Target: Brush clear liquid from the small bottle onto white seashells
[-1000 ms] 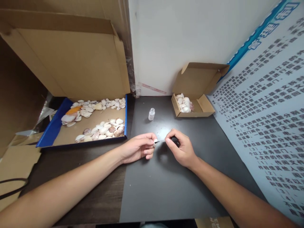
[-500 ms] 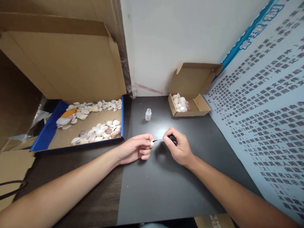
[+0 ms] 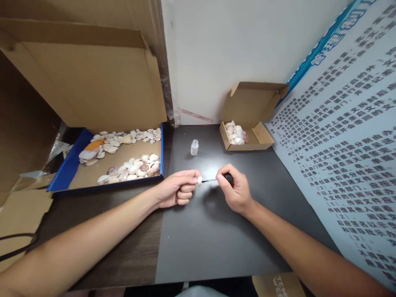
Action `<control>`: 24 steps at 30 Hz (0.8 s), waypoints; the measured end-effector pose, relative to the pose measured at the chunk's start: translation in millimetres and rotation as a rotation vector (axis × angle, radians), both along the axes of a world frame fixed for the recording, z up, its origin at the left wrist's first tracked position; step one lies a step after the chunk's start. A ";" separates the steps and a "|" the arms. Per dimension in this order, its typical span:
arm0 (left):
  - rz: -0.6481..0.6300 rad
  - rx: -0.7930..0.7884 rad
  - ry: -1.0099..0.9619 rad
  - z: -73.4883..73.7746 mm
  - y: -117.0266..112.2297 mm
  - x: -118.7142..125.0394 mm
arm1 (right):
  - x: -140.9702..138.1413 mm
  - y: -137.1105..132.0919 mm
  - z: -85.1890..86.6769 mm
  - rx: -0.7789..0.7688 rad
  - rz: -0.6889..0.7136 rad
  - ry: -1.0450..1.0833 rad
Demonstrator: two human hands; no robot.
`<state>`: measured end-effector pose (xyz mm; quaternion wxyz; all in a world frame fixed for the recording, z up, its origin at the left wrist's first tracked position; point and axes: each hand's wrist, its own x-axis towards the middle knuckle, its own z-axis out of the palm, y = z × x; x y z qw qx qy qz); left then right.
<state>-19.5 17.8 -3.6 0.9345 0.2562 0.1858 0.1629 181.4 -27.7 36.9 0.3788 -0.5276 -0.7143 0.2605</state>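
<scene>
Between the thumb and fingers of my left hand (image 3: 177,189) is a small white seashell (image 3: 199,180), pinched at its edge. My right hand (image 3: 234,189) grips the black cap of a thin applicator brush (image 3: 211,180). The brush points left, and its dark tip meets the shell. Behind the hands a small clear glass bottle (image 3: 194,147) with a pale label stands upright and uncapped on the dark grey mat (image 3: 192,247).
At left lies an open blue-edged cardboard box (image 3: 93,173) with several shells in two groups. A smaller open cardboard box (image 3: 250,142) at back right holds white shells. A white wall panel (image 3: 235,49) rises behind; a printed board (image 3: 346,132) leans along the right.
My left fingers have curled in more and turned the shell slightly. The brush has levelled and stays at the shell. The whole view has shifted a little.
</scene>
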 end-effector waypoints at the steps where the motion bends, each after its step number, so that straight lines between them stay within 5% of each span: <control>1: -0.006 0.003 0.015 0.2 0.0 -0.2 | -0.4 0.6 0.1 0.004 0.004 -0.006; 24: -0.059 -0.025 0.012 1.6 3.9 -1.7 | -1.5 0.6 3.9 0.057 -0.054 -0.104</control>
